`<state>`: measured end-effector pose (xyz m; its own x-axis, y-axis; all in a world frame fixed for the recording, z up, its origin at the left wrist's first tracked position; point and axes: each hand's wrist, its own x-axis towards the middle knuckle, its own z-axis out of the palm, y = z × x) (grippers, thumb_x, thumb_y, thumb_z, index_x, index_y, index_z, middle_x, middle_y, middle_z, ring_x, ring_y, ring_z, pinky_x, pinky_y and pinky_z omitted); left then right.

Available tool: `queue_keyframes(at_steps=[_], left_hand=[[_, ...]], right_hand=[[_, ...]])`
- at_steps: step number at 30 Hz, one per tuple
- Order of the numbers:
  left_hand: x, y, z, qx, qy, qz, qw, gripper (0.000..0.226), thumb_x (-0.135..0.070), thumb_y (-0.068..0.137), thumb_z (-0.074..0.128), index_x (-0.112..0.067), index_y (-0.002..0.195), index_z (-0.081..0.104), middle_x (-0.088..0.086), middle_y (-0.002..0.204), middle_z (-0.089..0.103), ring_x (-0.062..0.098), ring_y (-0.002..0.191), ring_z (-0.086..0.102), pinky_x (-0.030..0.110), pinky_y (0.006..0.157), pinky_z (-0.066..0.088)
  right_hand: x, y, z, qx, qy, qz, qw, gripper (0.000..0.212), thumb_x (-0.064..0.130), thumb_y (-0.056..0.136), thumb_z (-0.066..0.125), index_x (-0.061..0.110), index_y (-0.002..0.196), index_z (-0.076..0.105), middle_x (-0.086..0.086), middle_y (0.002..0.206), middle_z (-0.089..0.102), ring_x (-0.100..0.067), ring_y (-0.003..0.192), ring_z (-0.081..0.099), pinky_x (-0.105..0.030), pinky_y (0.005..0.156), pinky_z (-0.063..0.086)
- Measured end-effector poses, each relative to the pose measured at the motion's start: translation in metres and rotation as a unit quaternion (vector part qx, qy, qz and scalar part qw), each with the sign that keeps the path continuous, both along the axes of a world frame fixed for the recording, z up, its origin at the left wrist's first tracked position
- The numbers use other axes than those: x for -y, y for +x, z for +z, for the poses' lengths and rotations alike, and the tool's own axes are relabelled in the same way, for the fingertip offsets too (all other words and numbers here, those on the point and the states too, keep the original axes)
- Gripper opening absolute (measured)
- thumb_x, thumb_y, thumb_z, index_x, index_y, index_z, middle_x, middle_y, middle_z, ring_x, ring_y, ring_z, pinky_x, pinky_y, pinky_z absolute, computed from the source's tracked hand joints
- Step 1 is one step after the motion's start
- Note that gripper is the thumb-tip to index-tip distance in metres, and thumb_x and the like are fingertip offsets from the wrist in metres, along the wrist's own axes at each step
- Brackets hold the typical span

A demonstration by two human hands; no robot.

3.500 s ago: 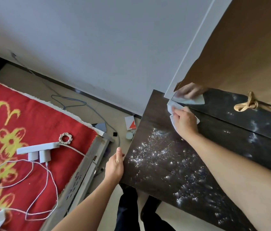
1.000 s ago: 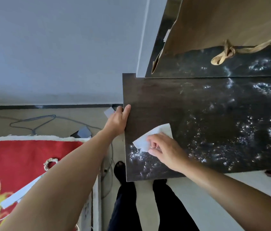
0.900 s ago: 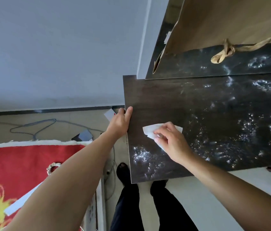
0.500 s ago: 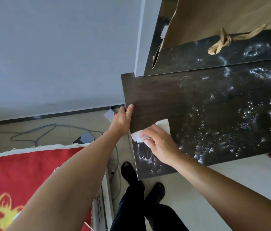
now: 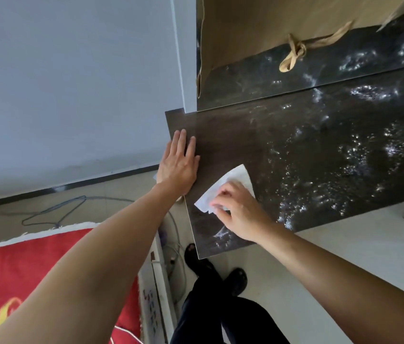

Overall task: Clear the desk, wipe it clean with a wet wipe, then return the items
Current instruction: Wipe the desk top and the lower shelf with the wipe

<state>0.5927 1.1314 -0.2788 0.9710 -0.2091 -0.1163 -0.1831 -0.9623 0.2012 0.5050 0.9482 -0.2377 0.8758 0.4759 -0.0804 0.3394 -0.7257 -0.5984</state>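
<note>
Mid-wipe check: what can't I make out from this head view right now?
Head view only:
1. The desk: its right end runs off the frame's right edge.
2. The wet wipe: its near part lies under the right hand.
3. The desk surface beneath the left hand: hidden by the palm.
4. The paper bag: its top is cut off by the upper edge.

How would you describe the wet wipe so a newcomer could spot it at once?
Find the dark desk that fills the right of the view, speckled with shiny wet spots. Near its left front corner, the right hand holds a wet wipe down on it. It is the only white sheet on the dark wood.
</note>
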Motion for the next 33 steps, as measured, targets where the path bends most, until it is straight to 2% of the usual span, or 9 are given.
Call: queue_keyframes(at_steps=[3,6,9,12,15,18,23,28,33], left_hand=[[0.000,-0.002,-0.010,0.007,-0.011,0.018,1.000,0.055,-0.037,0.102,0.022,-0.013,0.150,0.016,0.012,0.159,0.008,0.027,0.147,0.001,0.040,0.119,0.011],[0.002,-0.002,-0.012,0.007,0.006,0.026,1.000,0.055,-0.040,0.101,0.019,-0.015,0.151,0.013,0.011,0.160,0.005,0.026,0.147,-0.001,0.040,0.119,0.009],[0.005,-0.004,-0.009,-0.011,0.023,0.035,0.999,0.056,-0.041,0.102,0.016,-0.015,0.151,0.009,0.010,0.160,0.001,0.026,0.147,-0.004,0.040,0.120,0.007],[0.013,-0.010,-0.006,-0.019,0.033,0.053,0.998,0.057,-0.040,0.101,0.014,-0.014,0.151,0.006,0.012,0.160,-0.002,0.027,0.147,-0.006,0.040,0.119,0.007],[0.024,-0.023,-0.005,-0.032,0.036,0.071,0.996,0.057,-0.040,0.102,0.012,-0.013,0.151,0.003,0.014,0.159,-0.005,0.029,0.147,-0.008,0.040,0.119,0.005],[0.032,-0.033,-0.004,-0.031,0.026,0.089,0.995,0.057,-0.039,0.101,0.013,-0.012,0.151,0.004,0.015,0.159,-0.004,0.030,0.146,-0.008,0.041,0.120,0.005],[0.031,-0.039,-0.003,-0.031,0.016,0.081,0.996,0.057,-0.040,0.102,0.015,-0.014,0.151,0.006,0.014,0.159,-0.004,0.028,0.147,-0.008,0.039,0.120,0.005],[0.023,-0.037,-0.003,-0.029,0.015,0.062,0.998,0.055,-0.040,0.102,0.018,-0.017,0.151,0.009,0.012,0.160,-0.001,0.027,0.147,-0.006,0.039,0.118,0.008],[0.018,-0.035,0.001,-0.043,0.002,0.048,0.998,0.054,-0.038,0.102,0.022,-0.018,0.151,0.011,0.011,0.160,0.000,0.027,0.147,-0.005,0.041,0.118,0.014]], right_hand=[[-0.008,-0.033,-0.007,-0.022,0.034,0.057,0.998,0.012,0.016,0.087,0.065,0.015,0.077,0.072,-0.002,0.086,0.059,-0.024,0.082,0.051,-0.037,0.076,0.043],[-0.013,-0.033,-0.013,-0.032,0.030,0.035,0.998,0.013,0.009,0.088,0.059,0.012,0.082,0.069,-0.002,0.087,0.059,-0.022,0.086,0.048,-0.038,0.079,0.041],[-0.027,-0.054,-0.006,-0.066,0.027,0.106,0.992,0.016,0.002,0.087,0.051,0.008,0.089,0.066,-0.006,0.089,0.056,-0.023,0.086,0.046,-0.036,0.079,0.037],[0.006,-0.074,-0.001,-0.094,0.023,0.146,0.985,0.017,-0.001,0.087,0.051,0.008,0.083,0.065,-0.007,0.086,0.056,-0.023,0.084,0.046,-0.035,0.078,0.038],[0.053,-0.067,-0.002,-0.076,-0.002,0.069,0.995,0.019,-0.002,0.086,0.055,0.009,0.080,0.068,-0.006,0.082,0.057,-0.024,0.083,0.048,-0.035,0.077,0.040],[0.050,-0.079,-0.003,-0.048,0.004,-0.014,0.999,0.019,-0.002,0.084,0.055,0.012,0.084,0.067,-0.004,0.085,0.057,-0.025,0.085,0.051,-0.038,0.077,0.042],[0.037,-0.080,-0.011,-0.034,0.057,-0.042,0.997,0.017,0.000,0.085,0.056,0.012,0.088,0.067,-0.003,0.085,0.058,-0.025,0.083,0.054,-0.039,0.074,0.046],[0.027,-0.005,-0.019,-0.012,0.007,-0.253,0.967,0.016,0.009,0.089,0.051,0.014,0.090,0.066,-0.004,0.093,0.057,-0.022,0.092,0.053,-0.037,0.071,0.046],[0.015,-0.083,-0.013,-0.028,0.039,-0.071,0.996,0.022,0.011,0.083,0.048,0.022,0.091,0.065,0.001,0.089,0.057,-0.012,0.077,0.053,-0.029,0.062,0.050]])
